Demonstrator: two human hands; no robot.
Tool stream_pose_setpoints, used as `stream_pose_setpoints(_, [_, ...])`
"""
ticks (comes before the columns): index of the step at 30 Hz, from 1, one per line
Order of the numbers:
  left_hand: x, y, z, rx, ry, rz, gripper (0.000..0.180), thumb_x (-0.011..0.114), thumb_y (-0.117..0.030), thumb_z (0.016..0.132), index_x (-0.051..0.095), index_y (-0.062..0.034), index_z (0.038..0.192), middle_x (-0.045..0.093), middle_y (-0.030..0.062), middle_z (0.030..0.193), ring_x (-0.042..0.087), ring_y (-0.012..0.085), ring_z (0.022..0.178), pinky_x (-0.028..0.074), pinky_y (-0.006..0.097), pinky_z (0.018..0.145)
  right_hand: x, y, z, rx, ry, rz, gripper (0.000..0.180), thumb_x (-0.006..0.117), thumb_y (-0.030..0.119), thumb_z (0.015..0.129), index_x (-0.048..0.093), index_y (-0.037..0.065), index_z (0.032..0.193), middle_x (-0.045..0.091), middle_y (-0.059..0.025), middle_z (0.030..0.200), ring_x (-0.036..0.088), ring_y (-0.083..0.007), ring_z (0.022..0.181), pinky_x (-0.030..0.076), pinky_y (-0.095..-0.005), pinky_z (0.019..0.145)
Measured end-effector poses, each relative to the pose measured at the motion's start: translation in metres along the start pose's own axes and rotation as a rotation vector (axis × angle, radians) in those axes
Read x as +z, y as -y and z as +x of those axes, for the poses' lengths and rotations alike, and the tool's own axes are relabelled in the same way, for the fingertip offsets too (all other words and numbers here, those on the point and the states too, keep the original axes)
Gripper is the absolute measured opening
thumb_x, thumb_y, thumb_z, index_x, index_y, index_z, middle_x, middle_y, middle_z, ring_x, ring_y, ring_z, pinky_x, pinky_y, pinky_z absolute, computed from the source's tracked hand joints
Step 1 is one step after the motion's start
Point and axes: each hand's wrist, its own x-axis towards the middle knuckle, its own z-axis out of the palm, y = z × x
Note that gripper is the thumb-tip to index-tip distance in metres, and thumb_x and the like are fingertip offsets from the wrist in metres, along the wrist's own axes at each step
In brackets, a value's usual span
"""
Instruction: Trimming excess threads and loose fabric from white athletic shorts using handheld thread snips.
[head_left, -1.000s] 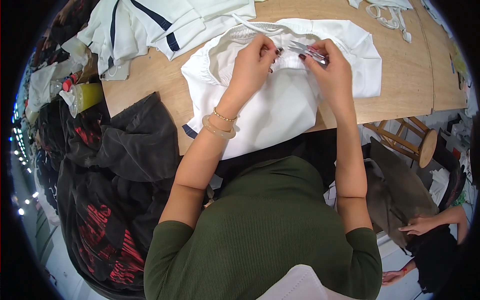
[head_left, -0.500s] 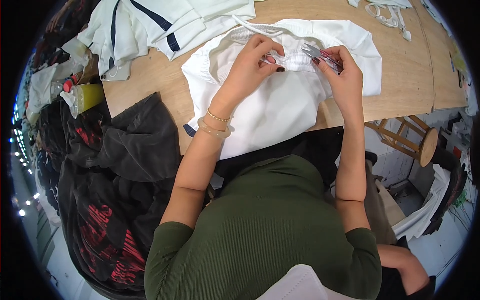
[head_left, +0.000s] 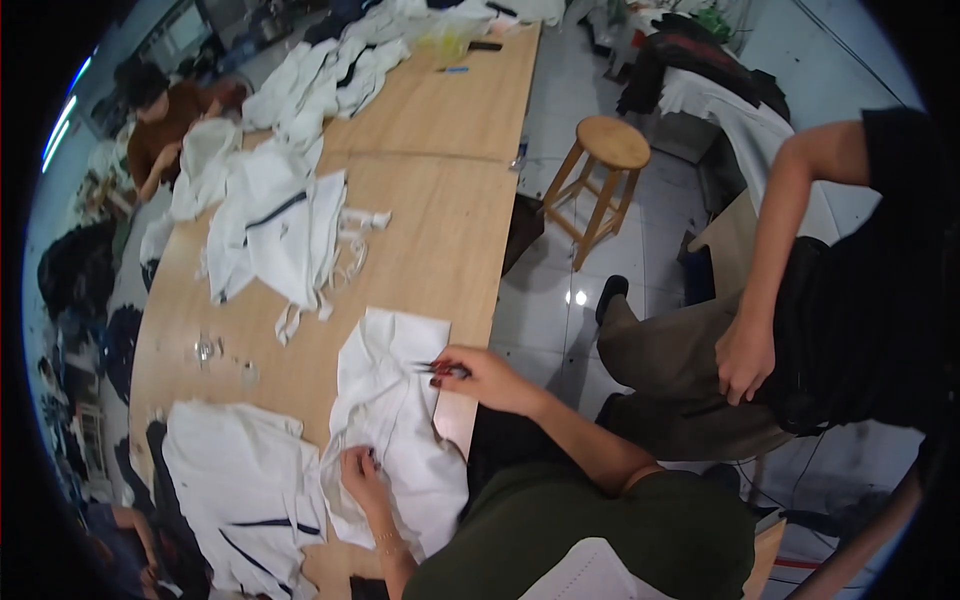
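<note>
White elastic-waisted bottoms [head_left: 405, 440] lie rumpled along the table's right edge in front of me. My left hand [head_left: 366, 484] rests at their near left part, fingers curled in on the fabric and seemingly pinching it. Small thread snips [head_left: 445, 369] with dark red handles sit in the closed fingers of my right hand [head_left: 490, 380]. Their blades point left, over the far part of the garment. Exactly what the blade tips touch is too blurred to tell.
On the wooden table [head_left: 420, 215] lie a white top with navy stripes [head_left: 240, 470], more white garments [head_left: 275, 235] and loose straps [head_left: 350, 260]. A wooden stool [head_left: 612, 145] stands beyond the right edge. Someone in black [head_left: 850, 300] stands close at right; another person [head_left: 165, 140] handles white cloth far left.
The view has swung right and up, bringing in the stool and the standing person. My right hand, still with the snips, is now farther from my left hand.
</note>
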Motion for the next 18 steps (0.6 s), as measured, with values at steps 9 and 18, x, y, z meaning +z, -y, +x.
stream_pose_setpoints(9, [0.015, -0.013, 0.002, 0.230, -0.102, 0.468, 0.009, 0.050, -0.006, 0.088, 0.049, 0.0024, 0.092, 0.051, 0.0184, 0.089, 0.052, 0.0375, 0.084, 0.042, 0.043, 0.075, 0.020, 0.013, 0.016, -0.107, 0.065, -0.046, 0.022, 0.062, 0.020, 0.087, 0.057, 0.001, 0.096, 0.062, -0.0121, 0.086, 0.059, -0.0263, 0.076, 0.046, -0.0341, 0.069])
stream_pose_setpoints(18, [0.010, 0.016, -0.015, -0.127, -0.190, 0.085, 0.015, 0.042, -0.012, 0.096, 0.051, 0.0001, 0.092, 0.056, 0.0095, 0.076, 0.052, 0.0201, 0.066, 0.043, 0.030, 0.061, 0.022, -0.021, 0.024, -0.340, 0.100, -0.188, 0.020, 0.056, 0.009, 0.090, 0.057, -0.001, 0.107, 0.057, -0.0122, 0.097, 0.057, -0.0180, 0.090, 0.047, -0.0295, 0.080])
